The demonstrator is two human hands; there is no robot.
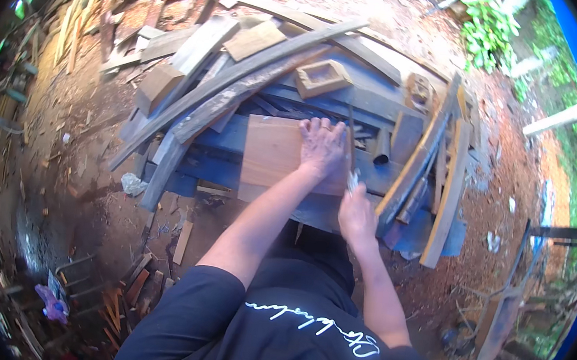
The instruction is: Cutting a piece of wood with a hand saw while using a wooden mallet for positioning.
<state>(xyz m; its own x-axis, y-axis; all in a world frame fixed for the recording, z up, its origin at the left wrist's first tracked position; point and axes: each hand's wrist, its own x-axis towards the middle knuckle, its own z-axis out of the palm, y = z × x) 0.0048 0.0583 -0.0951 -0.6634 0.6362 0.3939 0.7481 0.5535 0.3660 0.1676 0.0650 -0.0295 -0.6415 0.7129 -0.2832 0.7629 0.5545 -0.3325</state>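
Observation:
A flat reddish-brown wooden board (273, 154) lies on the dark bench in front of me. My left hand (323, 147) presses on its right part, with the fingers bent at the far edge. Close by, my right hand (357, 213) is closed around the pale handle of what looks like a handsaw (352, 141). The thin dark blade, seen nearly edge-on, points away from me along the board's right side. Whether its teeth are in the wood cannot be made out.
Long curved timbers (243, 75) cross the bench (217, 166) on the left, and more beams (419, 158) lie on the right. A hollow wooden block (322, 78) sits beyond the board. Beside it on the right is a dark tube (382, 147). Wood scraps (172, 13) litter the ground.

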